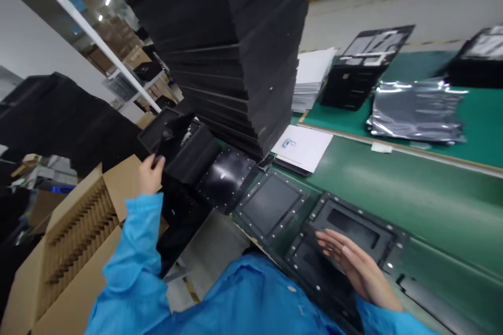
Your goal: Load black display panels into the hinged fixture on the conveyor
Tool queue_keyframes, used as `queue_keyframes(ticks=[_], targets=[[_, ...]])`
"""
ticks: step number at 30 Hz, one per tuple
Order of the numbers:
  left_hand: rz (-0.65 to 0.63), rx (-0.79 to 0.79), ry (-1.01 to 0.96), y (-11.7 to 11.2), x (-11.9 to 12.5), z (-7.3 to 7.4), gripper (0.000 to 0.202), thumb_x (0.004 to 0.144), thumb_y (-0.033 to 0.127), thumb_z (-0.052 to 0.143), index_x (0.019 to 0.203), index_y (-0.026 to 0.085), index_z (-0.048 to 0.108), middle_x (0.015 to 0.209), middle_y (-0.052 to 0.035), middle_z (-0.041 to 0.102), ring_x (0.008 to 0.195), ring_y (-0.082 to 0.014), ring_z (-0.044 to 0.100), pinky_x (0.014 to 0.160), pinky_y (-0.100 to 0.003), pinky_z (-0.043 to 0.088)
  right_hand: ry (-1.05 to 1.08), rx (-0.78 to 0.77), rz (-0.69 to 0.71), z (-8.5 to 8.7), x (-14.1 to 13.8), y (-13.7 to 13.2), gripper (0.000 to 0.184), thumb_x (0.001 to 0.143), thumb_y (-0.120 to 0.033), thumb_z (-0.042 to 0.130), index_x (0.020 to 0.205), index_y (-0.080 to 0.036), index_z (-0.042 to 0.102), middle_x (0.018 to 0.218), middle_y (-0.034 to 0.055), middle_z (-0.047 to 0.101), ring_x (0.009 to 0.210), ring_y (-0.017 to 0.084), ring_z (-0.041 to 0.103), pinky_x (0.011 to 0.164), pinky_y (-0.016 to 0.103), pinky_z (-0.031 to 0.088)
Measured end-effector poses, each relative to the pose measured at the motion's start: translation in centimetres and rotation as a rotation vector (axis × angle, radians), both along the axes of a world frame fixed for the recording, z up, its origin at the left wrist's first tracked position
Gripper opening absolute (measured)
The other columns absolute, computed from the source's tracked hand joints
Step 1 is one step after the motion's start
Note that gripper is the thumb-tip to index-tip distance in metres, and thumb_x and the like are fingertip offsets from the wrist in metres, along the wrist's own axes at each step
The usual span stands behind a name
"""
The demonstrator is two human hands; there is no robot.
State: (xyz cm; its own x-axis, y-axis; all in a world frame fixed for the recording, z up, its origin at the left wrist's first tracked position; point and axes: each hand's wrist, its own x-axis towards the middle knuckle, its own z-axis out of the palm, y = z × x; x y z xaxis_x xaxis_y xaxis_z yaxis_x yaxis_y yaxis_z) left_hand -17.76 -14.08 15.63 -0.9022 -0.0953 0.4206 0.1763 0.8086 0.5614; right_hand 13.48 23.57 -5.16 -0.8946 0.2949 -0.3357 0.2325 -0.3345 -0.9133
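My left hand (151,174) is closed on a dark, blurred piece (162,144) that points up toward an open black box (192,149). What kind of piece it is, I cannot make out. My right hand (358,267), fingers stretched out and held together, hovers over or rests on a black rectangular frame (346,220) with pale studs along its edge; contact is unclear. To the left of that frame lies a grey-black panel (273,203) with studs round its rim. Farther left is a glossy black panel (227,175), also studded.
A tall stack of black foam sheets (271,63) rises behind the panels. White paper (302,146) lies on the green bench (393,183). Silvery bags (416,112) and an open black case (353,81) are beyond. An open carton (110,267) with cardboard dividers stands at lower left.
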Motion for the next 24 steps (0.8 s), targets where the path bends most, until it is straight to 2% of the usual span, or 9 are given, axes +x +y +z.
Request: queue_keyframes(ticks=[2, 5, 9, 11, 13, 16, 17, 19, 24], targets=[[0.038, -0.245, 0.030, -1.2, -5.6, 1.0, 0.033, 0.082, 0.029, 0.050, 0.104, 0.014, 0.069, 0.113, -0.0101, 0.068, 0.108, -0.0247, 0.059, 0.098, -0.036, 0.044, -0.045, 0.008, -0.030, 0.3, -0.9, -1.0, 0.058, 0.071, -0.066, 0.061, 0.108, -0.022, 0.068, 0.116, 0.0174, 0.066, 0.102, 0.033, 0.065, 0.087, 0.048, 0.054], [0.119, -0.532, -0.115, -1.7, -12.9, 0.3, 0.037, 0.084, 0.018, 0.044, 0.113, 0.016, 0.066, 0.124, -0.0121, 0.063, 0.116, -0.0284, 0.054, 0.101, -0.043, 0.038, -0.091, 0.025, -0.060, 0.8, -2.8, -3.0, 0.058, 0.068, -0.066, 0.066, 0.105, -0.022, 0.070, 0.113, 0.0164, 0.068, 0.099, 0.032, 0.066, 0.086, 0.045, 0.055], [0.185, -0.612, -0.286, -2.6, -19.4, -1.1, 0.038, 0.085, 0.017, 0.041, 0.114, 0.015, 0.066, 0.122, -0.0167, 0.062, 0.115, -0.0334, 0.052, 0.096, -0.049, 0.039, -0.152, 0.054, -0.046, 1.3, -4.5, -5.2, 0.055, 0.066, -0.062, 0.070, 0.105, -0.023, 0.071, 0.114, 0.0137, 0.068, 0.100, 0.030, 0.066, 0.089, 0.039, 0.054], [0.147, -0.584, -0.334, -3.9, -21.5, -0.8, 0.034, 0.086, 0.023, 0.046, 0.112, 0.016, 0.067, 0.115, -0.0165, 0.065, 0.109, -0.0333, 0.056, 0.092, -0.047, 0.043, -0.186, 0.084, -0.096, 1.5, -4.8, -6.1, 0.055, 0.066, -0.063, 0.070, 0.104, -0.022, 0.072, 0.113, 0.0138, 0.068, 0.099, 0.030, 0.066, 0.087, 0.039, 0.055], [0.097, -0.586, -0.279, -5.5, -23.3, 0.0, 0.033, 0.086, 0.032, 0.052, 0.111, 0.016, 0.067, 0.118, -0.0138, 0.064, 0.113, -0.0331, 0.054, 0.097, -0.051, 0.040, -0.227, 0.110, -0.148, 1.8, -5.0, -7.0, 0.057, 0.064, -0.065, 0.070, 0.102, -0.022, 0.073, 0.111, 0.0142, 0.069, 0.097, 0.030, 0.067, 0.083, 0.038, 0.056], [0.155, -0.535, -0.026, -7.2, -25.3, 0.4, 0.051, 0.083, 0.040, 0.059, 0.126, 0.012, 0.055, 0.143, -0.0149, 0.044, 0.134, -0.0359, 0.032, 0.110, -0.063, 0.019, -0.298, 0.131, -0.210, 2.3, -5.7, -8.1, 0.058, 0.058, -0.067, 0.072, 0.094, -0.022, 0.075, 0.105, 0.0139, 0.071, 0.093, 0.030, 0.068, 0.079, 0.036, 0.058], [0.203, -0.486, 0.006, -7.5, -25.8, 0.0, 0.059, 0.083, 0.041, 0.059, 0.132, 0.011, 0.048, 0.149, -0.0169, 0.036, 0.138, -0.0364, 0.025, 0.111, -0.064, 0.014, -0.317, 0.137, -0.225, 2.4, -6.1, -8.5, 0.058, 0.056, -0.067, 0.073, 0.092, -0.022, 0.075, 0.104, 0.0135, 0.072, 0.092, 0.030, 0.068, 0.077, 0.035, 0.058], [0.251, -0.393, -0.076, -7.5, -26.5, -1.7, 0.068, 0.083, 0.041, 0.059, 0.140, 0.009, 0.038, 0.152, -0.0203, 0.028, 0.141, -0.0369, 0.020, 0.111, -0.063, 0.016, -0.337, 0.154, -0.232, 2.8, -6.9, -9.1, 0.058, 0.054, -0.068, 0.073, 0.090, -0.022, 0.075, 0.102, 0.0127, 0.072, 0.091, 0.029, 0.068, 0.076, 0.034, 0.058], [0.168, -0.333, -0.388, -7.5, -27.2, -6.7, 0.053, 0.087, 0.043, 0.048, 0.130, 0.012, 0.053, 0.141, -0.0192, 0.046, 0.132, -0.0370, 0.038, 0.110, -0.060, 0.024, -0.340, 0.226, -0.146, 3.1, -8.1, -9.9, 0.060, 0.059, -0.069, 0.070, 0.097, -0.022, 0.074, 0.105, 0.0126, 0.071, 0.093, 0.029, 0.067, 0.082, 0.038, 0.057]])
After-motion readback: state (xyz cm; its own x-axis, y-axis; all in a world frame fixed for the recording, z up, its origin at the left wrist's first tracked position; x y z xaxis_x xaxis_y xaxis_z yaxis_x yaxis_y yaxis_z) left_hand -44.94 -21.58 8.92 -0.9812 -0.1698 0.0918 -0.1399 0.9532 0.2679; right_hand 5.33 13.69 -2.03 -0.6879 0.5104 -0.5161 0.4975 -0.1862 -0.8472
